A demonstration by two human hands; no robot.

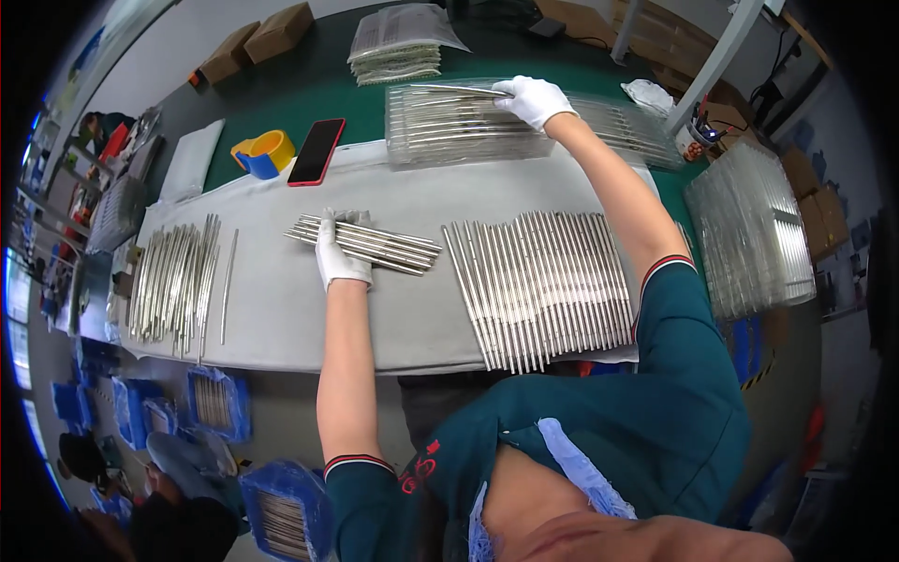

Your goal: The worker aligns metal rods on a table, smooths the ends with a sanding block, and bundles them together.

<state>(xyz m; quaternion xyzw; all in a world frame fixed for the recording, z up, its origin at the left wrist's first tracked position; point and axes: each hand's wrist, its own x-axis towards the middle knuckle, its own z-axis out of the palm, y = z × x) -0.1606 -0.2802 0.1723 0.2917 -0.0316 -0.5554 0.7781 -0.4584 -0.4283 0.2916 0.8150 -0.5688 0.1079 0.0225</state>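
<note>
In a white glove, my left hand (341, 260) is closed around a bundle of thin silvery metal rods (398, 250), held over the grey cloth (281, 323). My gloved right hand (536, 101) pinches the right end of a metal rod (454, 90) at the far edge of a clear plastic tray (401, 155). Similar rods lie side by side in that tray. To the right of the bundle, many rods (538, 290) form a neat row on the cloth. A looser group of rods (173, 286) lies at the left, with a single rod (228, 286) beside it.
Behind the cloth are a red-edged phone (317, 152), a yellow tape roll (272, 148) and a stack of plastic trays (398, 56). More clear trays (749, 229) are stacked at the right. Blue-lined bins (286, 510) with rods stand below the table, near another person (183, 525).
</note>
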